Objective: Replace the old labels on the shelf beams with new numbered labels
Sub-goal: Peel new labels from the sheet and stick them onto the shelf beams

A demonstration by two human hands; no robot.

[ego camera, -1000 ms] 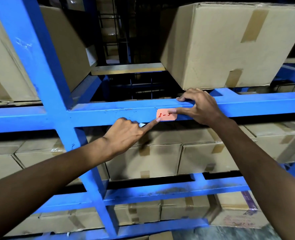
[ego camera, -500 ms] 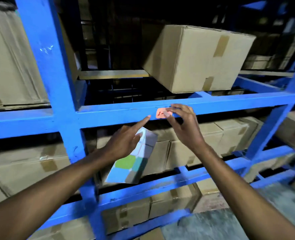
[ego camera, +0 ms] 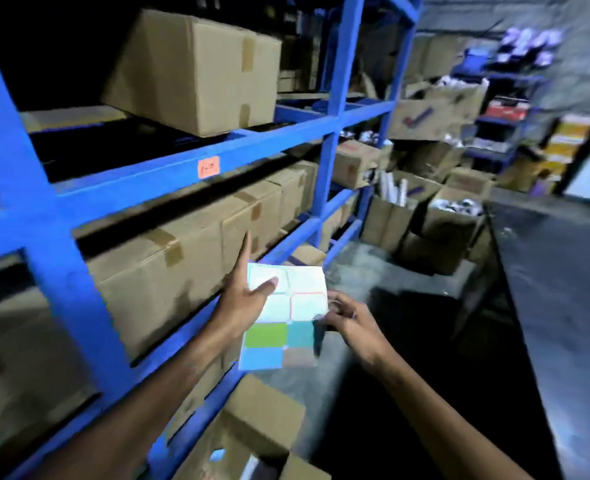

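Now off the beam [ego camera: 169, 174], orange label [ego camera: 208, 167] stuck; left hand [ego camera: 243, 299] gripping sheet [ego camera: 283, 317], right hand [ego camera: 350, 318] pinching its edge for next label.

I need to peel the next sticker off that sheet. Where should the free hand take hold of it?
At the right edge of the sticker sheet, coming from the right. The left hand already pins its upper left with the thumb, and the right hand is at that free edge, beside the coloured stickers lower down.
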